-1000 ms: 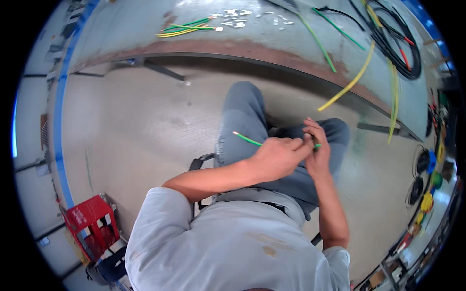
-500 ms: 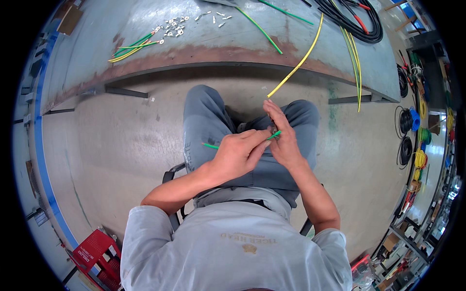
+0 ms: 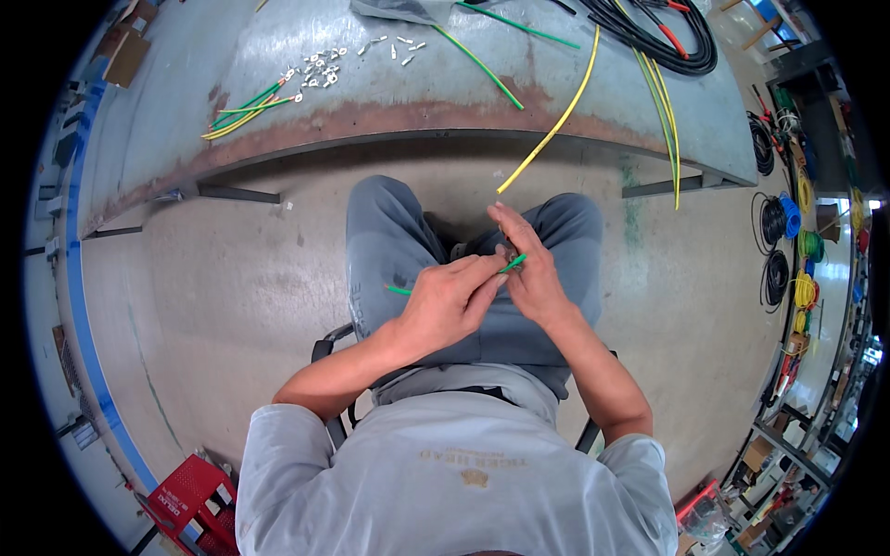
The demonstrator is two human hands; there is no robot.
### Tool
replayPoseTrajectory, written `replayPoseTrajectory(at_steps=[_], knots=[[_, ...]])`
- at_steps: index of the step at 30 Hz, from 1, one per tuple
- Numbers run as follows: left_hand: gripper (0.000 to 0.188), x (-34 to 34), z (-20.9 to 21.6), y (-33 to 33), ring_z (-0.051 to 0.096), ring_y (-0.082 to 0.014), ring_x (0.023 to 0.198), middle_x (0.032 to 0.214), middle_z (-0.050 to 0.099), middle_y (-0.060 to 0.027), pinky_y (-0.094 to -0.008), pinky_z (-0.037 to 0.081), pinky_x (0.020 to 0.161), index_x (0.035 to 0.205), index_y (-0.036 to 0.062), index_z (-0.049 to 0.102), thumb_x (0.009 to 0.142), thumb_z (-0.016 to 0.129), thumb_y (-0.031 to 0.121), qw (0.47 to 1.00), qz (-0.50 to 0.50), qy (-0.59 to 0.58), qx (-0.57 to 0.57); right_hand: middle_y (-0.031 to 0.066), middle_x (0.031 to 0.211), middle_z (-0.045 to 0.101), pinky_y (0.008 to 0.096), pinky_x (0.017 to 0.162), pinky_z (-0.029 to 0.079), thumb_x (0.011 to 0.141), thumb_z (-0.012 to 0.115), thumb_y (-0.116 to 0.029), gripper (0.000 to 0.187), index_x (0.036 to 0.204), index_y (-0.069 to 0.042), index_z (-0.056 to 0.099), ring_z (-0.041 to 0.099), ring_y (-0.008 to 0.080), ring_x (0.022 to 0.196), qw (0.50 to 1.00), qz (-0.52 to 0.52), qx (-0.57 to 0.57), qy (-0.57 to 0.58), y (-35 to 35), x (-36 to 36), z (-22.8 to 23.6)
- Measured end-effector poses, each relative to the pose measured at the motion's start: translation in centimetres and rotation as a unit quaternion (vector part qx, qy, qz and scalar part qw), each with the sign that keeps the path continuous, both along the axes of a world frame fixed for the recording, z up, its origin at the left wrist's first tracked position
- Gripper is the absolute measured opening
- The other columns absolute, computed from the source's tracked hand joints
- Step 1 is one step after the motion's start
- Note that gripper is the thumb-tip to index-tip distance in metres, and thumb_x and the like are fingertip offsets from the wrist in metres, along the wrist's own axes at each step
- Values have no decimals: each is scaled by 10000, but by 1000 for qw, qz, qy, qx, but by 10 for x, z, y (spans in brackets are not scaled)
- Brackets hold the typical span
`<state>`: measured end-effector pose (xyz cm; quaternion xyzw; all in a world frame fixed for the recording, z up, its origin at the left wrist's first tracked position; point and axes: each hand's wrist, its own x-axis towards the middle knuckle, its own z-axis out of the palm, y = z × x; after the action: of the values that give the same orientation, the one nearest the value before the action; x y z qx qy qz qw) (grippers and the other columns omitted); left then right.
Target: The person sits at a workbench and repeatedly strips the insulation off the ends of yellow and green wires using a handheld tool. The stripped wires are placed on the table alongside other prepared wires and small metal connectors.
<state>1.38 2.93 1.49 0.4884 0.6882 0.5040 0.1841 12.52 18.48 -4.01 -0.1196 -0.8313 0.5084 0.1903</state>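
Note:
Over my lap, my left hand [image 3: 451, 295] is closed round a short green wire [image 3: 400, 290]. One end of the wire sticks out to the left past my knuckles, showing a reddish tip. Its other end crosses the gap to my right hand [image 3: 536, 278]. There, my right fingers point up and away, bent round a small dark thing [image 3: 509, 252] at the wire's end. That thing is mostly hidden by the fingers, so its kind is unclear. Just beyond my right fingertips, a yellow wire [image 3: 549, 132] hangs over the bench edge.
On the metal bench [image 3: 371, 88] lie loose cable lugs [image 3: 322, 69] and a bundle of green and yellow wires [image 3: 246, 118] with lugs. Black cable [image 3: 681, 56] is coiled at the right. A red step stool [image 3: 190, 496] stands lower left; wire coils [image 3: 803, 295] line the right side.
The whole view has shifted slightly. Both hands stay together over my lap on the green wire, and its position between them has changed only a little.

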Motion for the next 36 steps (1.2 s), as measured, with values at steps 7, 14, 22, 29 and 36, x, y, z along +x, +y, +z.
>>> replayPoseTrajectory(at_steps=[7,14,22,29,36], knots=[[226,-1,-2,-3,705,-288,737,968,751,-158,-371,550,648,1202,-12,722,976,732,-6,1000,1,-11,-3,190,1310,670,483,1059,534,902,624,121,572,1452,-33,599,630,414,1260,1000,-4,19,12,0,-1,1],[204,1,3,-1,707,-278,747,1001,766,-150,-341,556,666,1192,-10,732,991,742,18,1000,-4,-28,-1,108,908,654,455,682,516,816,845,-2,193,900,-32,675,637,345,833,994,-79,74,10,-4,-3,5],[133,8,-8,1,592,-136,708,852,666,-75,-307,479,624,1147,-11,723,1070,702,95,998,14,-65,-1,99,891,637,445,679,505,854,880,-62,252,856,-29,630,627,334,827,984,-133,110,46,6,-3,12],[270,0,-8,-4,375,-53,600,754,499,54,-259,292,534,1103,49,702,1165,591,286,847,-108,-514,-76,121,955,664,431,731,534,852,880,-71,254,878,-28,631,669,339,912,974,-112,123,156,14,-5,17],[289,-16,-9,-1,367,-47,580,727,501,49,-248,269,523,1067,72,700,1155,606,331,773,-106,-619,-88,113,935,625,455,753,541,788,895,-101,292,886,-48,626,647,343,891,974,-124,191,-1,14,3,25]])
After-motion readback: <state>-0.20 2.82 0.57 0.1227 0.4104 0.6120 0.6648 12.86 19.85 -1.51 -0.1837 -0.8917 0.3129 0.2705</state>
